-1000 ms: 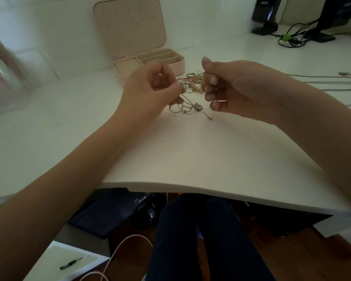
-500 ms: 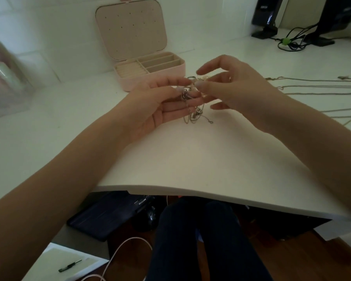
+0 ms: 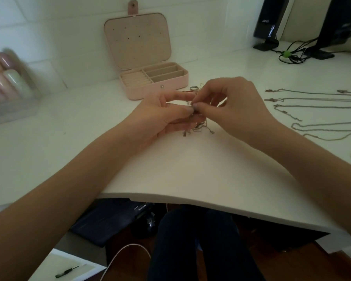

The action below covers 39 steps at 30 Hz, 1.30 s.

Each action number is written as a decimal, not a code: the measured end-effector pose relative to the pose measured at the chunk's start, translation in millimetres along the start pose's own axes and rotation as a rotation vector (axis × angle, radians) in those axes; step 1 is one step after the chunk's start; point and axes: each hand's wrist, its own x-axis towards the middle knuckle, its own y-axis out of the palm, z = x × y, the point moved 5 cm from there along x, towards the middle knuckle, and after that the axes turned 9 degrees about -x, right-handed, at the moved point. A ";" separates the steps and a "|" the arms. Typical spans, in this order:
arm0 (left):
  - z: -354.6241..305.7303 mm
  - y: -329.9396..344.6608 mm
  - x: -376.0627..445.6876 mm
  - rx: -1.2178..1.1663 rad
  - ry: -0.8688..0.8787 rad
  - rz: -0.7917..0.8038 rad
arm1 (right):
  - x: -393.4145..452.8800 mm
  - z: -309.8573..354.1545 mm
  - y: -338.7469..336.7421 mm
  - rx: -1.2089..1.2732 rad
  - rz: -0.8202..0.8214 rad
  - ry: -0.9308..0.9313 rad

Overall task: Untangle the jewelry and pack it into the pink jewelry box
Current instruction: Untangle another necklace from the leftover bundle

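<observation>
While fingertips meet, left hand (image 3: 160, 116), right hand (image 3: 235, 106) seemingly pinching tangled jewelry (image 3: 198, 126)

Your white desk (image 3: 190, 171) carries an open pink jewelry box (image 3: 154, 86), straightened thin metal chains (image 3: 312, 106), black speakers (image 3: 270, 23).

Home desk: white desktop (image 3: 190, 169), black speakers (image 3: 268, 21), cosmetic bottles (image 3: 6, 78).

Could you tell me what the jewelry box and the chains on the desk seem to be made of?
Jewelry box: likely faux leather outside, matte pink with a snap stud; inside looks like soft beige velvet. Chains: thin, pale, metallic-looking links; the actual metal is unclear.
</observation>
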 end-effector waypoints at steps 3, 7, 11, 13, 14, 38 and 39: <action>-1.6 -0.4 0.3 0.098 0.044 -0.031 | 0.5 -5.9 6.2 0.093 0.064 0.136; -3.5 -0.7 -0.5 0.210 0.086 -0.056 | -1.9 -9.1 14.2 0.163 0.221 0.246; -4.3 -1.8 -1.0 0.251 0.080 -0.073 | -3.9 -8.0 15.3 0.178 0.357 0.254; -4.7 -3.0 -1.1 0.277 0.089 -0.081 | -4.5 -6.2 14.3 0.172 0.393 0.229; -5.0 -3.6 -1.2 0.281 0.092 -0.084 | -4.7 -5.3 14.1 0.158 0.401 0.213; -6.9 -3.8 -2.9 0.344 0.142 -0.063 | -6.4 -7.0 20.6 0.803 0.353 0.449; -7.0 -3.3 -3.3 0.356 0.141 -0.065 | -5.8 -8.1 20.4 0.801 0.334 0.446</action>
